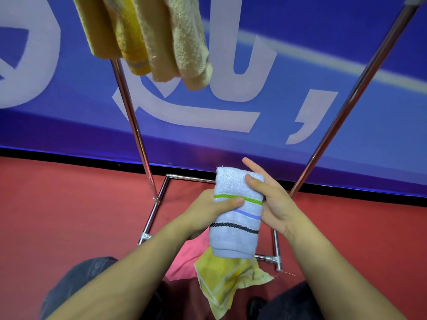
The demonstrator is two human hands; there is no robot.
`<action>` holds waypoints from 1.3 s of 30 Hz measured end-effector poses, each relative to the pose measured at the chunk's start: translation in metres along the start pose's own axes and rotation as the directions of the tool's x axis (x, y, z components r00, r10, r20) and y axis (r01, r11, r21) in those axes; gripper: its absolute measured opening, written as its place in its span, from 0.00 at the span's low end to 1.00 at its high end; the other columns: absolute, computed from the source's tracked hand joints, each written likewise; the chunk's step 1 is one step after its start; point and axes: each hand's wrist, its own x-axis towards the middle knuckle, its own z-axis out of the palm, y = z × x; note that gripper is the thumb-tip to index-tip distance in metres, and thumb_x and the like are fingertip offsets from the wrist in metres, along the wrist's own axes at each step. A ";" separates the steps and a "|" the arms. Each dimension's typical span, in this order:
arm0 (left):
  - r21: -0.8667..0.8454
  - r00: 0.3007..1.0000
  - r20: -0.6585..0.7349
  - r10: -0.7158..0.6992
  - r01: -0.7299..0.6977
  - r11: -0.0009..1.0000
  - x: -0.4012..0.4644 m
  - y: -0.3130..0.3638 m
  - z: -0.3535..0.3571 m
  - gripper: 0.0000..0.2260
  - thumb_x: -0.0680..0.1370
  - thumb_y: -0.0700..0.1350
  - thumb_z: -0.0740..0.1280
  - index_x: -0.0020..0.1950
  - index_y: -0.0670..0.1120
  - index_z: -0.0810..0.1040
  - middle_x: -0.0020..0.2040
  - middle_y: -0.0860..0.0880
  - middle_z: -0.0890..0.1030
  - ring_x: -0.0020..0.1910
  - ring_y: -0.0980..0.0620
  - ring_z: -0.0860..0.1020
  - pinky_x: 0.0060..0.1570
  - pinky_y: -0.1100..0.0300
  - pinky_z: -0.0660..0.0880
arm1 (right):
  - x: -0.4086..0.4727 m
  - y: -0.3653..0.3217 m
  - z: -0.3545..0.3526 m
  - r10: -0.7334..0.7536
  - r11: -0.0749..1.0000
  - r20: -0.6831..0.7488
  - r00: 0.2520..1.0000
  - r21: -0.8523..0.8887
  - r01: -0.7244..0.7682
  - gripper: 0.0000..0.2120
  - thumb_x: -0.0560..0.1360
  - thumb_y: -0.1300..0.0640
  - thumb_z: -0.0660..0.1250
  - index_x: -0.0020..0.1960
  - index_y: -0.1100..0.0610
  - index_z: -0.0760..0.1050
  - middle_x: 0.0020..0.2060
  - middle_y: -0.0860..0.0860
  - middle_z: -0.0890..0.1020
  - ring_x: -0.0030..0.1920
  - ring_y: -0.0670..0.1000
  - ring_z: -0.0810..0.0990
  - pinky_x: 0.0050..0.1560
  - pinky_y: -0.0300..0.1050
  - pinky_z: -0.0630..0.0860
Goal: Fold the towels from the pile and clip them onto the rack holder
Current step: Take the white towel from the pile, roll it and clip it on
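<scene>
A folded white towel point(235, 236) with green, blue and black stripes stands upright between my hands. My left hand point(215, 211) grips its left side, thumb across the green stripe. On the towel's right side rests my right hand point(270, 199), thumb pressed on the front and fingers straight behind it. Below, a pink towel point(184, 257) and a yellow towel point(228, 282) lie in a pile on the floor. Several yellow and beige towels point(161, 38) hang folded from the top of the metal rack point(131, 116).
The rack's slanted right pole point(346, 100) and its floor frame point(275, 258) surround the pile. The floor is red carpet point(69, 204). A blue banner point(277, 65) with white letters stands behind the rack. My knees point(78, 282) show at the bottom.
</scene>
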 end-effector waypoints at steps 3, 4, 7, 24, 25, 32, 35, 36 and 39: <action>0.034 0.999 -0.043 -0.014 0.016 0.999 -0.001 0.000 -0.004 0.12 0.79 0.43 0.72 0.60 0.39 0.84 0.57 0.42 0.86 0.57 0.44 0.84 0.58 0.51 0.80 | 0.002 -0.002 0.000 0.018 1.000 -0.083 0.996 0.013 -0.017 0.25 0.74 0.55 0.70 0.71 0.55 0.74 0.64 0.59 0.81 0.63 0.59 0.81 0.59 0.53 0.81; 0.049 0.998 -0.056 -0.014 0.017 0.999 0.000 0.000 -0.006 0.12 0.79 0.43 0.72 0.59 0.40 0.84 0.56 0.43 0.87 0.56 0.45 0.85 0.56 0.52 0.80 | 0.002 -0.003 -0.002 0.010 1.000 -0.112 0.994 -0.006 -0.011 0.24 0.74 0.54 0.70 0.69 0.56 0.76 0.62 0.59 0.82 0.60 0.57 0.82 0.59 0.52 0.81; 0.145 0.995 -0.098 -0.016 0.030 0.989 -0.001 0.001 -0.015 0.11 0.77 0.45 0.75 0.56 0.41 0.85 0.53 0.44 0.87 0.55 0.45 0.85 0.57 0.48 0.81 | 0.004 -0.003 -0.008 -0.074 0.946 -0.250 0.965 -0.323 -0.011 0.17 0.76 0.47 0.71 0.60 0.55 0.81 0.52 0.56 0.86 0.49 0.54 0.85 0.56 0.50 0.80; 0.508 0.985 0.087 -0.150 0.086 0.857 -0.010 0.008 -0.019 0.09 0.72 0.42 0.79 0.50 0.44 0.85 0.45 0.54 0.86 0.44 0.58 0.82 0.49 0.59 0.78 | 0.009 0.001 -0.014 -0.304 0.493 0.020 0.952 -0.852 0.175 0.03 0.75 0.52 0.75 0.44 0.49 0.82 0.38 0.46 0.84 0.37 0.42 0.78 0.41 0.42 0.75; 0.499 0.983 0.110 -0.145 0.072 0.864 -0.011 0.009 -0.018 0.10 0.72 0.40 0.79 0.51 0.44 0.85 0.47 0.53 0.86 0.46 0.58 0.82 0.50 0.59 0.79 | 0.009 -0.003 -0.017 -0.330 0.510 -0.007 0.944 -0.843 0.172 0.04 0.75 0.52 0.75 0.44 0.50 0.82 0.38 0.49 0.84 0.36 0.43 0.78 0.40 0.43 0.75; 0.551 0.943 0.299 -0.144 -0.047 0.833 -0.017 0.016 -0.012 0.22 0.70 0.37 0.80 0.61 0.52 0.80 0.59 0.54 0.85 0.58 0.56 0.83 0.59 0.56 0.80 | 0.006 -0.012 -0.025 -0.339 0.594 -0.061 0.939 -0.787 0.164 0.03 0.74 0.56 0.76 0.43 0.51 0.83 0.34 0.44 0.82 0.34 0.42 0.78 0.37 0.38 0.74; 0.408 0.952 0.277 -0.132 0.007 0.913 -0.020 0.014 -0.006 0.14 0.78 0.46 0.74 0.62 0.53 0.80 0.60 0.54 0.85 0.60 0.57 0.82 0.57 0.60 0.78 | 0.007 -0.007 -0.021 -0.316 0.573 -0.020 0.949 -0.801 0.174 0.02 0.74 0.55 0.75 0.44 0.50 0.83 0.35 0.44 0.84 0.35 0.41 0.79 0.39 0.37 0.75; 0.382 0.968 0.223 -0.114 0.021 0.924 -0.020 0.013 -0.004 0.10 0.79 0.48 0.73 0.60 0.54 0.81 0.57 0.55 0.86 0.57 0.57 0.83 0.55 0.61 0.78 | 0.007 -0.007 -0.020 -0.307 0.571 -0.006 0.952 -0.801 0.179 0.02 0.74 0.55 0.75 0.44 0.50 0.83 0.37 0.44 0.85 0.36 0.41 0.79 0.40 0.37 0.75; 0.393 0.995 0.098 -0.036 -0.005 0.920 -0.012 0.004 -0.003 0.06 0.78 0.47 0.74 0.55 0.52 0.84 0.53 0.53 0.87 0.52 0.55 0.85 0.53 0.60 0.79 | 0.009 -0.003 -0.018 -0.283 0.578 0.008 0.959 -0.797 0.177 0.02 0.74 0.54 0.76 0.46 0.51 0.84 0.39 0.46 0.86 0.38 0.42 0.81 0.41 0.37 0.77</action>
